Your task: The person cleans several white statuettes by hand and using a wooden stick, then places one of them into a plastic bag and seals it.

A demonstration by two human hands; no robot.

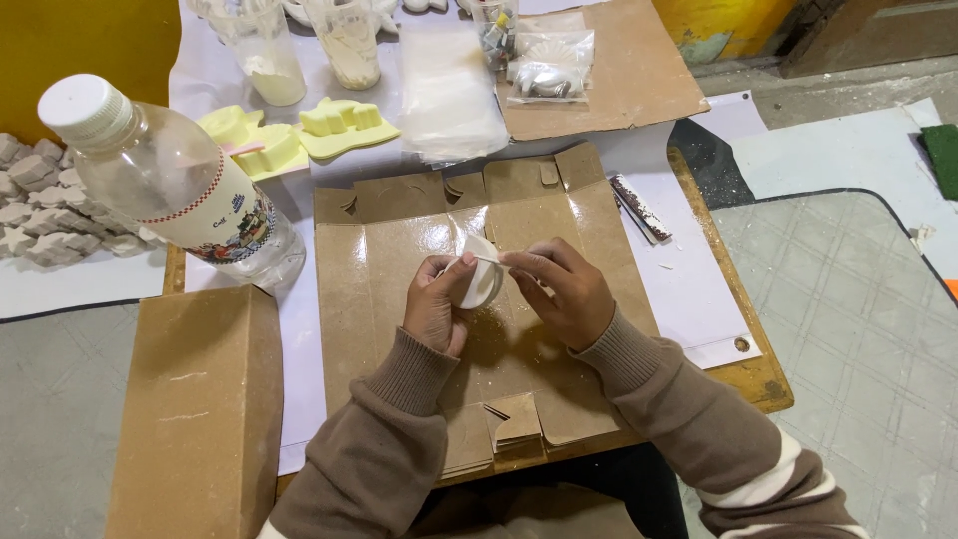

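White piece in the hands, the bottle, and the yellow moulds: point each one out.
White piece (481, 282), head view: its rounded middle, between both hands.
Bottle (165, 180), head view: its clear body above the label.
Yellow moulds (344, 125), head view: top of the right-hand mould.

Two hands, left hand (436, 311) and right hand (561, 289), pinch a small white moulded piece (481, 271) above a flattened brown cardboard box (399, 250), with a clear plastic bottle (170, 180) at ten o'clock and yellow moulds (299, 135) at eleven.

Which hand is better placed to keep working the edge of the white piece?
Probably the right hand: its fingertips pinch the white piece at its top edge, while the left hand cradles it from behind.
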